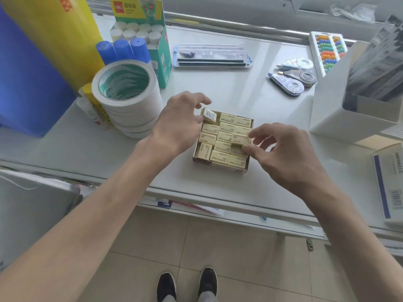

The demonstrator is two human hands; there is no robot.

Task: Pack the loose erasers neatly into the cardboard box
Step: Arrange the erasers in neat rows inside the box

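Stationery shop: white display shelf w/ boxed glue sticks upper left, tape rolls, correction tapes upper right.

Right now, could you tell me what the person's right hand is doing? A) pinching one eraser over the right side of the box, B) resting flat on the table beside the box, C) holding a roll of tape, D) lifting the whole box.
A: the right hand pinches a yellow eraser between thumb and fingers above the right side of the cardboard box.
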